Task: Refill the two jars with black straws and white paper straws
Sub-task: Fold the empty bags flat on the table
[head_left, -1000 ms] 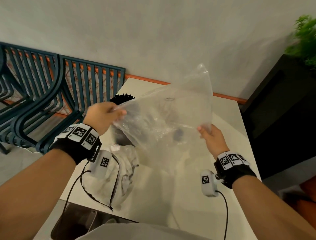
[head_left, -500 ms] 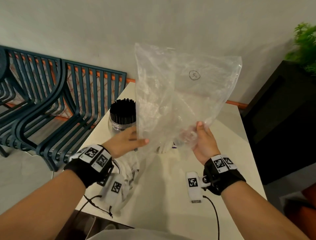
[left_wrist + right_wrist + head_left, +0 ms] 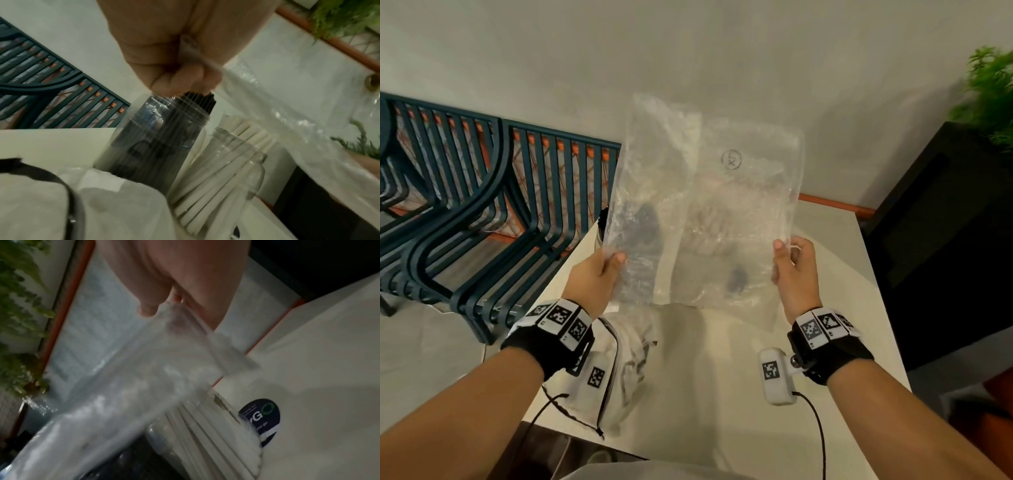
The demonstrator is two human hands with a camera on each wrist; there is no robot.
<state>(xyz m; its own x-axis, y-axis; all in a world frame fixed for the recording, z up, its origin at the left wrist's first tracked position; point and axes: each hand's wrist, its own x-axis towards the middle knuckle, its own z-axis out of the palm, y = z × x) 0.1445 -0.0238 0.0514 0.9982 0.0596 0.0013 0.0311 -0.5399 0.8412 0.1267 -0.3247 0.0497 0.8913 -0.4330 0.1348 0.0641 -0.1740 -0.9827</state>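
A large empty clear plastic bag (image 3: 705,205) is held upright above the table (image 3: 835,274). My left hand (image 3: 599,274) pinches its lower left edge, and my right hand (image 3: 794,270) pinches its lower right edge. Behind the bag stand two clear jars. One jar (image 3: 160,142) is packed with black straws, the other (image 3: 226,170) with white paper straws (image 3: 216,443). In the head view both jars show only dimly through the plastic. The left wrist view has my left fingers (image 3: 185,79) curled on the bag (image 3: 287,121) just above the black straws.
A white drawstring cloth bag (image 3: 619,370) lies on the table under my left wrist. Dark blue metal chairs (image 3: 482,205) stand at the left. A black planter (image 3: 945,240) with a green plant (image 3: 993,96) is at the right. A round dark sticker (image 3: 261,415) sits on the table.
My left hand has taken hold of the bag's lower left edge, and both hands have spread it wider and flatter. The bag hides the black-straw jar that showed before.
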